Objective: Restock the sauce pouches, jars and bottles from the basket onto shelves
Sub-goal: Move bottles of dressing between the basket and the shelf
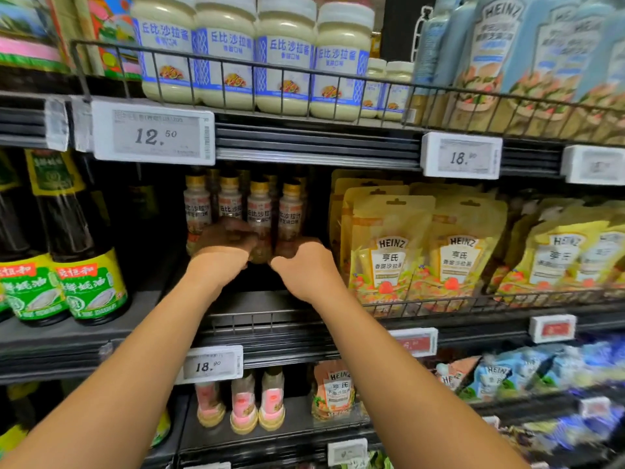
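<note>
Four gold-capped bottles (259, 211) stand in a row deep in the shadowed middle shelf (270, 319); the left hand (221, 255) curls its fingers round the lower bodies of what seem to be the second and third; the right hand (304, 265), at the left's 3 o'clock, wraps the fourth bottle (291, 213); yellow pouches (389, 252) stand at the row's 3 o'clock, mayonnaise jars (284, 62) at its 12.
</note>
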Available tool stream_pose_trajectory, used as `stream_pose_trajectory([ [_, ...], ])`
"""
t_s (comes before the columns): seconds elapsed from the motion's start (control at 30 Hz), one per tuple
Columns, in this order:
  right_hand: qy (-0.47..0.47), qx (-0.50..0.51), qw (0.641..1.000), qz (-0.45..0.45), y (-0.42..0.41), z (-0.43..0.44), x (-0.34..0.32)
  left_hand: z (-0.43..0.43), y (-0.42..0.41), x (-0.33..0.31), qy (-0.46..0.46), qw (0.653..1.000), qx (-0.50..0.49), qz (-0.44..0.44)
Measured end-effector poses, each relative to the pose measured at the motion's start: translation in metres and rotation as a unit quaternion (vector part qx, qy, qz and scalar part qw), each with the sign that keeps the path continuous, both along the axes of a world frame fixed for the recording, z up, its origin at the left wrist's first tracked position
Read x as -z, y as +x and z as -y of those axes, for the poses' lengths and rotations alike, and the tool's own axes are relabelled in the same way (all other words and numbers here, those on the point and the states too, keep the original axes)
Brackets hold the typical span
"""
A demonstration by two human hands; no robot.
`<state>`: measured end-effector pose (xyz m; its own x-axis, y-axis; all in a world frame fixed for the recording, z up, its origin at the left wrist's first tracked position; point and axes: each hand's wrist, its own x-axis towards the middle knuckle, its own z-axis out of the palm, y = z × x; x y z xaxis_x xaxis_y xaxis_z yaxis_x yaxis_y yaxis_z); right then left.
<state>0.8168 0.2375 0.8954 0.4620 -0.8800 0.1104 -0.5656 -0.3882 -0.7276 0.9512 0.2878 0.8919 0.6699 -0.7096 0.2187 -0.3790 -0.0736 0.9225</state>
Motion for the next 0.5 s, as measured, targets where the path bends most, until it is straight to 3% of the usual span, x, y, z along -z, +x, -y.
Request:
stream_pose_trajectory([
  [0.13, 0.003, 0.012, 0.993, 0.115, -0.019, -0.028, 0.002, -0.027, -0.013, 0.001, -0.054, 0.997, 0.030, -0.048],
  [0.27, 0.002, 0.012, 0.974, 0.225, -0.039, -0.054, 0.007, -0.050, -0.032, 0.006, -0.117, 0.990, 0.073, -0.028],
  [0.5, 0.007, 0.055, 0.958, 0.282, -0.088, -0.095, 0.036, -0.075, -0.075, 0.026, -0.108, 0.974, 0.180, -0.082],
])
